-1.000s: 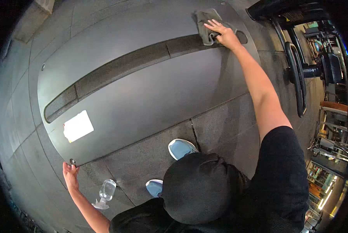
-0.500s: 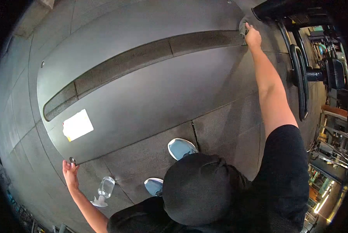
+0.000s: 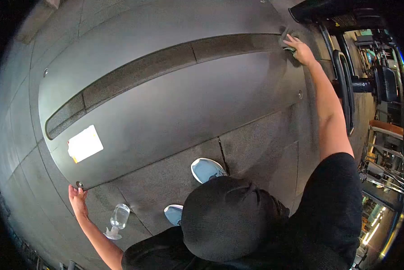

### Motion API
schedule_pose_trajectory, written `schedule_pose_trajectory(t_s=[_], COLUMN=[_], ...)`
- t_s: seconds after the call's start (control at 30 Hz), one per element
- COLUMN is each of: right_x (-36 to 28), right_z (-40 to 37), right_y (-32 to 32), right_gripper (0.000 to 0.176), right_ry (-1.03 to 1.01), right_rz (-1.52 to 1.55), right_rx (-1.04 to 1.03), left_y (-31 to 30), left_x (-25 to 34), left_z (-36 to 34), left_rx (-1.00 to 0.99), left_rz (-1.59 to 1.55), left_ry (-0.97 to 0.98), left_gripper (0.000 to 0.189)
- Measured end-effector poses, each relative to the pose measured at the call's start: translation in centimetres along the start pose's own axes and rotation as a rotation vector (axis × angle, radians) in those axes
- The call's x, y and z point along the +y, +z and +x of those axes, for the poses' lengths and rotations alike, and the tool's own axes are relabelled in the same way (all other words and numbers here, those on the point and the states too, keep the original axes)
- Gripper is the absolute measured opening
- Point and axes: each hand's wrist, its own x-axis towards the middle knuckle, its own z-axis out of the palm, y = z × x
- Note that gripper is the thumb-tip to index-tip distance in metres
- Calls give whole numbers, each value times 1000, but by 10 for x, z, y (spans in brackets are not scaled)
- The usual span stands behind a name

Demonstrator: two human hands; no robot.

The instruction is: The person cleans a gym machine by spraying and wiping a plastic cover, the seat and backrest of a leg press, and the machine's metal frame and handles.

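Observation:
A large grey panel [image 3: 175, 99] with a long curved slot fills the upper view. At its lower left corner, beside a bolt, my left hand [image 3: 78, 200] has its fingers on the edge. My right hand [image 3: 302, 51] presses a crumpled grey cloth [image 3: 286, 40] against the panel near the slot's right end; part of the cloth is hidden under the fingers. A white label with a yellow edge [image 3: 86, 144] is on the panel's left part. A clear spray bottle [image 3: 120, 217] lies on the floor near my left forearm.
Dark floor tiles [image 3: 265, 148] surround the panel. Black gym equipment [image 3: 344, 90] stands at the right, with more machines and racks behind it. Two blue shoes [image 3: 208, 171] are below the panel. A black cap [image 3: 224, 220] covers the lower middle.
My right hand and the cloth have moved a little right and down along the panel, and my forearm no longer covers the right bolt. My left hand stays at the corner.

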Motion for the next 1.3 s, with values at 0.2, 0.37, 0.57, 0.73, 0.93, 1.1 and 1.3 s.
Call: schedule_pose_trajectory(t_s=[0.2, 0.37, 0.57, 0.73, 0.93, 1.1, 1.3], right_x=[-25, -113, -134, -390, -619, -480, -138], right_z=[-9, -39, -25, 7, -16, -56, -110], right_y=[1, -60, 58, -43, -37, -41, 21], right_gripper=[57, 38, 64, 41, 63, 64, 62], right_ry=[31, 507, 306, -124, -547, -481, 617], right_rz=[13, 412, 389, 534, 661, 653, 666], right_rx=[28, -39, 474, 67, 441, 236, 416], left_y=[8, 15, 25, 21, 16, 12, 14], left_x=[7, 10, 22, 21, 13, 11, 13], left_z=[-5, -9, -14, -8, 1, -6, -2], left_rx=[11, 1, -39, -38, 50, 22, -64], left_rz=[42, 64, 30, 52, 45, 41, 58], left_ry=[23, 33, 67, 42, 7, 28, 63], left_gripper=[61, 50, 41, 44, 62, 68, 50])
